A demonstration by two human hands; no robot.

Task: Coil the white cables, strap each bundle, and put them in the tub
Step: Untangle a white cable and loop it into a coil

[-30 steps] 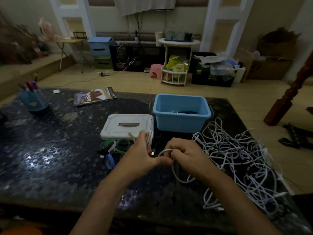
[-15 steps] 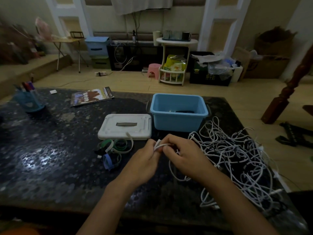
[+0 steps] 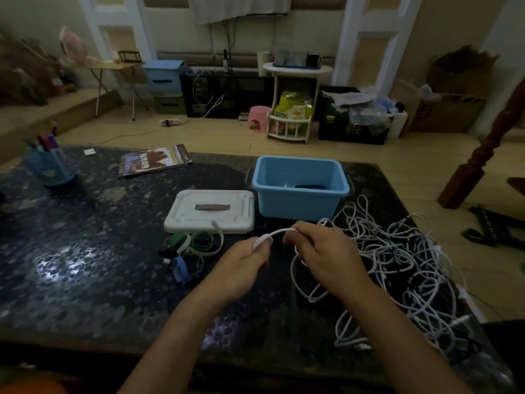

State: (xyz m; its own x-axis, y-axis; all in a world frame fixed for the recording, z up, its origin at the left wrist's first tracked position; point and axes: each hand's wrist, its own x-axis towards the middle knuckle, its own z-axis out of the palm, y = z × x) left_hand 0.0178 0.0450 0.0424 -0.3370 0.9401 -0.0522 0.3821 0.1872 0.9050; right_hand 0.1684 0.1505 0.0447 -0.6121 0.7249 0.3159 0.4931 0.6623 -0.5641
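Observation:
My left hand [image 3: 244,264] grips folded loops of a white cable [image 3: 277,233] in front of me. My right hand [image 3: 326,251] pinches the same cable a short way to the right, and the strand arches between both hands. More of it hangs below my right hand in a loop on the table. A big tangle of white cables [image 3: 397,268] lies to the right. The blue tub [image 3: 301,191] stands just beyond my hands with something dark inside. Green, white and blue straps [image 3: 193,248] lie left of my left hand.
The tub's white lid [image 3: 210,210] lies flat left of the tub. A magazine [image 3: 154,162] and a blue pen cup [image 3: 49,166] sit at the far left of the dark table [image 3: 85,265]. A wooden post [image 3: 480,155] stands off the table's right side.
My hands have drawn apart a little, and a length of cable now stretches between them. The view has shifted slightly.

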